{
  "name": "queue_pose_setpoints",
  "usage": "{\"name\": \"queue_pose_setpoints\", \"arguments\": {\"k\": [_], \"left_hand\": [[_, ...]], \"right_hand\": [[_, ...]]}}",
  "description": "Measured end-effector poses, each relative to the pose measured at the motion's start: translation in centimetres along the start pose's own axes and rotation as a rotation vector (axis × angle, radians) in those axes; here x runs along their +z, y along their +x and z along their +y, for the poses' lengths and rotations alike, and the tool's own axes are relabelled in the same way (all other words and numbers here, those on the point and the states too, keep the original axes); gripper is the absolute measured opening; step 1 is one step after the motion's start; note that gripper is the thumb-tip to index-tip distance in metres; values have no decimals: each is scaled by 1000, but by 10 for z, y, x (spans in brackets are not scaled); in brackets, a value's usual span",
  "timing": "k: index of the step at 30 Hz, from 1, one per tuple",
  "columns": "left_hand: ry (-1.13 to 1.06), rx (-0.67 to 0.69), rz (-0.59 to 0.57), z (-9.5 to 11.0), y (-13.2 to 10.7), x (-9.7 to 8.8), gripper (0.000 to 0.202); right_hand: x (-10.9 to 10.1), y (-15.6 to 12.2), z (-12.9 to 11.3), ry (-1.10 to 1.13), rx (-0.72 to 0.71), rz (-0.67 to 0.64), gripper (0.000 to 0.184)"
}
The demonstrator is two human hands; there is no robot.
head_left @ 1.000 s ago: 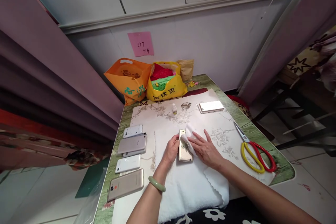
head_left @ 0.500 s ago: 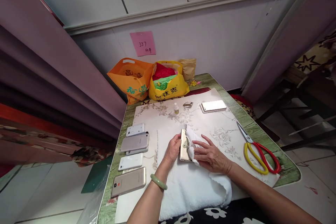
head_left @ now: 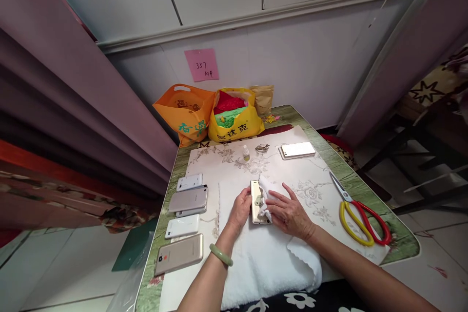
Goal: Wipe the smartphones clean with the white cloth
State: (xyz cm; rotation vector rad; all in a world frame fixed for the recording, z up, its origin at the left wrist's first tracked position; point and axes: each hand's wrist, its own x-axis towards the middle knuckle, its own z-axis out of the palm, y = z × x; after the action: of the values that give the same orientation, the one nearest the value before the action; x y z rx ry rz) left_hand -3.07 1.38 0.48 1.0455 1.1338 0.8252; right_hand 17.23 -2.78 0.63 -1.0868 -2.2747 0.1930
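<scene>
My left hand [head_left: 241, 210] is closed on the left edge of a pale gold mobile phone [head_left: 256, 212] with a small greenish picture on its face. The phone stands lengthwise, away from me, over a folded white towel [head_left: 263, 268]. Over the phone's right side, my right hand [head_left: 290, 213] pinches a thin white cloth [head_left: 266, 185] against its surface, thumb hidden and index finger stretched out. A jade-green bangle [head_left: 221, 254] is on my left wrist.
Several phones [head_left: 179, 252] lie along the table's left side. White phones [head_left: 298, 149] are stacked at back right, near glasses [head_left: 262, 148] and a small bottle [head_left: 246, 153]. Scissors [head_left: 356, 214] lie right. An orange bag [head_left: 185, 112] and a yellow bag [head_left: 237, 124] stand behind.
The right hand and cloth have shifted slightly, baring more of the phone's lower face. The left hand keeps its hold. The whole view has dropped a little.
</scene>
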Motion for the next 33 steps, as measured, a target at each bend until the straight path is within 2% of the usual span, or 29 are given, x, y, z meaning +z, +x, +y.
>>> {"name": "queue_pose_setpoints", "arguments": {"k": [7,12,17,21,23,27,33], "left_hand": [[-20,16,-26,2,-2,0,47],[-33,6,0,4,-2,1,44],[-41,9,7,2,2,0,35],[-52,15,32,0,3,0,29],[-48,15,26,-1,3,0,31],[-53,10,-6,1,0,0,40],[-78,-7,-11,4,-2,0,41]], "right_hand": [[4,3,3,-79,73,-8,28],[10,19,19,-121,128,-54,33],[12,49,35,-112,70,-146,35],[20,62,36,-86,-15,-232,40],[23,59,35,-98,-2,-236,44],[21,38,31,-150,114,-182,48],[7,1,27,-189,227,-109,33]]}}
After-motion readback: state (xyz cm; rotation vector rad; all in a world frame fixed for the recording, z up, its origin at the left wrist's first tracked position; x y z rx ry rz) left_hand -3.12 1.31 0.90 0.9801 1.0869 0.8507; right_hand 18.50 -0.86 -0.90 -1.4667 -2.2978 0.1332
